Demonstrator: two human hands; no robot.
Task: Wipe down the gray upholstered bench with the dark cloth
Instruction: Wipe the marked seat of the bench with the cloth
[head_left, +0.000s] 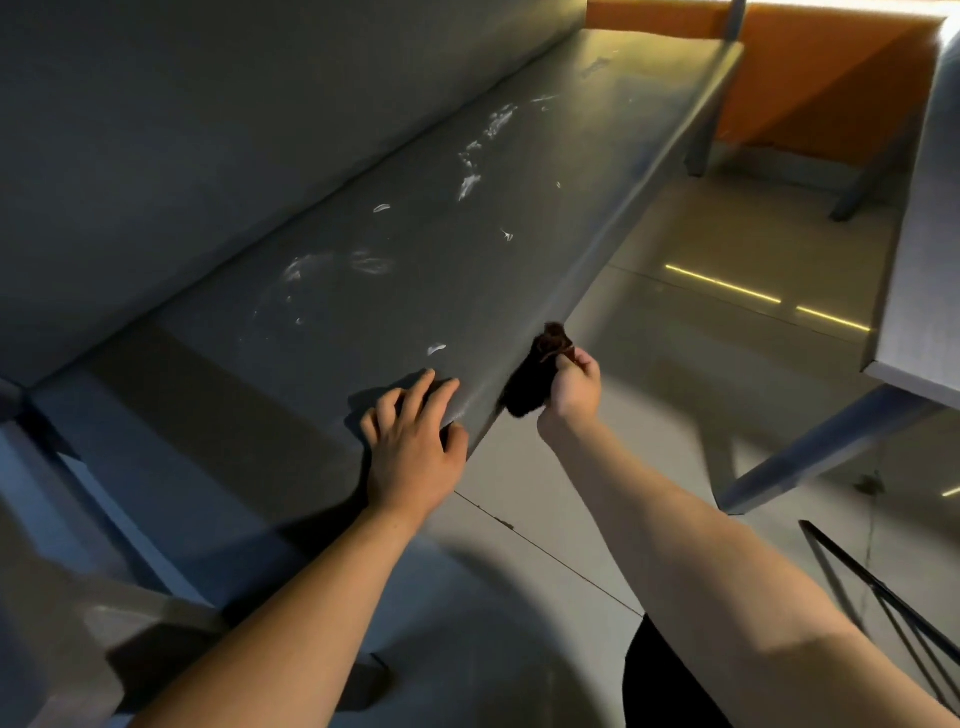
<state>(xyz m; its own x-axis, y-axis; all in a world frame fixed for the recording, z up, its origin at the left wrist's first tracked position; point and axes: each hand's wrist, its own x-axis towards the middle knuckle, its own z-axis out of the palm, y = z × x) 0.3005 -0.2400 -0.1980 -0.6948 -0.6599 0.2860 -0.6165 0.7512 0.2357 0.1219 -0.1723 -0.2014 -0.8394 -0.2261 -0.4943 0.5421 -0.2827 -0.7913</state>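
**L grip** (415, 441): open, holding nothing. Fingers spread flat on the seat of the gray bench (332, 312), just inside its front edge; thumb hooked over that edge. Forearm enters from bottom centre.

**Seat surface:** white smears (470, 182) run in a broken line from mid-seat toward the far end of the bench, w/ fainter swirls (363, 262) nearer the rear edge. One small streak (436, 349) lies just beyond the L fingertips.

**Dark cloth** (535, 379): bunched, pressed against the front edge of the bench, just right of the L grip. Its upper tip reaches seat level; the rest hangs below the edge.

**R grip** (574, 389): closed round the cloth, fingers curled, knuckles facing away from the bench. Clear of the L grip, w/ the front edge btwn them.

**Floor** (675, 364): pale tiles w/ visible joints, carrying two thin bright reflections (722, 283).

**Right bkgd:** orange panel (831, 78) behind the far end of the bench; gray table (924, 234) on slanted legs at frame edge; thin black rods (883, 597) at lower right.
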